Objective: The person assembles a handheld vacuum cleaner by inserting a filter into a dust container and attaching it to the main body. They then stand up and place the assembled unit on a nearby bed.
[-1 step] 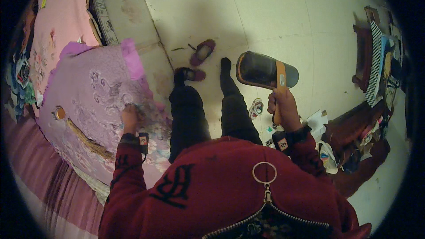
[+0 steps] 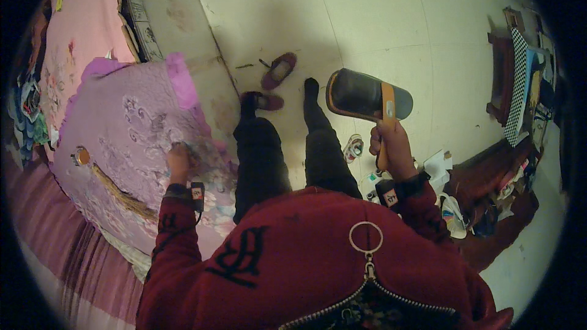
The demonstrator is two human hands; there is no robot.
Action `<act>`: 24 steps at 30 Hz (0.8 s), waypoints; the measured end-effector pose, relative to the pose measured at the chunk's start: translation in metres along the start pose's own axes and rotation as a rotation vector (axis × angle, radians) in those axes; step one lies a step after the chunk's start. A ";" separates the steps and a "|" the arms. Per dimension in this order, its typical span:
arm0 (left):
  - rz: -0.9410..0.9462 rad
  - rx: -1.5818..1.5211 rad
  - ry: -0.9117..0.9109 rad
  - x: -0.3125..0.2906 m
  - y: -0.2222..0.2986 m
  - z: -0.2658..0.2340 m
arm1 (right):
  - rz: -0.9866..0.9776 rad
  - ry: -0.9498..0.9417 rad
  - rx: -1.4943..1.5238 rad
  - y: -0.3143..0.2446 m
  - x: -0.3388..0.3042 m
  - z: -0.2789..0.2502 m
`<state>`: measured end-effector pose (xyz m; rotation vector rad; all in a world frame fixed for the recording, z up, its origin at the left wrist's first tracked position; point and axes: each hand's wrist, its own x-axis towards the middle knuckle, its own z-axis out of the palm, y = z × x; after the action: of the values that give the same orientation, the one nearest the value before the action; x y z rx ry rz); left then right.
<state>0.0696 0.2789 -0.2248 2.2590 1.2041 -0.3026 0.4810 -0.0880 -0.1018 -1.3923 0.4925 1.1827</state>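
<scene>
My right hand [image 2: 394, 143] is closed round the tan handle of a dark oval-headed tool [image 2: 354, 93], held up over the floor. The head has a glossy rounded end with a tan rim and a grey end beyond the tan band; a small pale piece sits on the band. On the bed to my left lies a purple, embossed bedspread [image 2: 92, 110] with a ruffled edge. My left hand [image 2: 179, 160] rests on it with the fingers curled in; what they hold, if anything, is hidden. Left of that hand lies a straw-coloured bundle [image 2: 119, 194].
A round golden object [image 2: 81, 157] sits on the bedspread. Purple shoes [image 2: 280, 70] lie on the tiled floor near my feet. A white shoe [image 2: 353, 148] is below the tool. Dark red furniture [image 2: 483, 177] and assorted items stand at the right.
</scene>
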 end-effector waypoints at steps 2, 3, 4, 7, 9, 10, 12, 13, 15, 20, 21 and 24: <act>-0.267 -0.283 -0.040 -0.001 0.008 -0.003 | -0.038 -0.005 -0.037 0.000 0.001 0.000; -0.494 -0.475 -0.072 -0.001 0.012 -0.004 | -0.022 0.021 -0.038 0.000 0.001 0.000; -0.472 -0.506 -0.060 -0.001 0.016 -0.005 | -0.023 0.025 -0.032 0.000 0.001 0.000; -0.433 -0.501 -0.030 -0.002 0.026 -0.009 | -0.033 0.035 -0.009 0.000 0.000 0.001; -0.339 -0.403 0.007 -0.002 0.031 -0.012 | -0.036 0.053 0.010 0.000 -0.001 0.002; -0.241 -0.346 0.004 -0.002 0.033 -0.013 | -0.033 0.069 0.019 0.000 -0.002 0.003; -0.093 -0.284 -0.005 -0.002 0.034 -0.015 | -0.035 0.063 0.043 0.001 -0.004 0.004; -0.065 -0.280 -0.015 -0.002 0.034 -0.015 | -0.040 0.040 0.057 0.002 -0.004 0.004; -0.190 -0.368 -0.043 -0.002 0.032 -0.015 | -0.034 0.020 0.068 0.003 -0.005 0.005; -0.362 -0.395 -0.046 -0.001 0.025 -0.011 | -0.003 0.031 0.066 0.006 -0.004 0.011; -0.352 -0.359 -0.047 -0.002 0.024 -0.010 | -0.020 0.025 0.050 0.006 -0.004 0.012; -0.544 -0.639 -0.077 -0.003 0.022 -0.010 | -0.054 0.039 0.029 0.009 -0.007 0.015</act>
<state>0.0853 0.2724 -0.2073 1.3511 1.5855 -0.1657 0.4650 -0.0784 -0.0976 -1.3978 0.4942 1.1024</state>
